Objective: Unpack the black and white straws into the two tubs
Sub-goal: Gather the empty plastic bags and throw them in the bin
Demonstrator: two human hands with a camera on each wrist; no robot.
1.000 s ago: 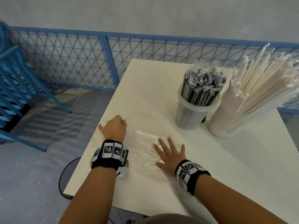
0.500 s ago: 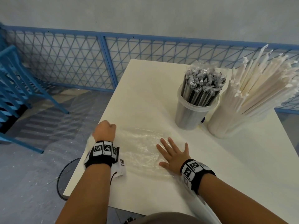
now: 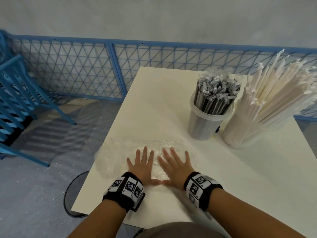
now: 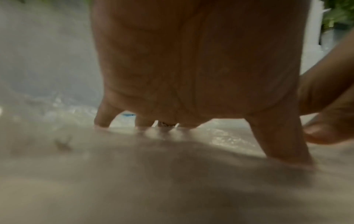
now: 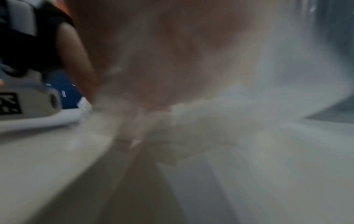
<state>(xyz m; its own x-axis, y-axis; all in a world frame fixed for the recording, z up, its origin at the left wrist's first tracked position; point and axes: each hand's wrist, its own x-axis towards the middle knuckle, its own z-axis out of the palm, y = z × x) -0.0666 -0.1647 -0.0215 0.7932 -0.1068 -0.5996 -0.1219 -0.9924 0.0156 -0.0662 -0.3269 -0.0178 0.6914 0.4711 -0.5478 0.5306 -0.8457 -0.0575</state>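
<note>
Both hands [image 3: 159, 166] lie flat, fingers spread, on plastic wrap [image 3: 111, 155].

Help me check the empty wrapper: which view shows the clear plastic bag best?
The head view: the clear plastic bag lies flat under both hands. The left wrist shows a blurred, shiny strip; the right wrist shows only blur.

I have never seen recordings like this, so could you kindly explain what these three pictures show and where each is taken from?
No machine here: a person works bare-handed, wearing cameras. The head view looks down on a white table. The left hand and right hand press flat, side by side, on crumpled clear plastic wrap; nothing is gripped. Behind stand a tub of black straws and a tub of white straws. The other two pictures come from wrist cameras, blurred because they sit so close to the table.
</note>
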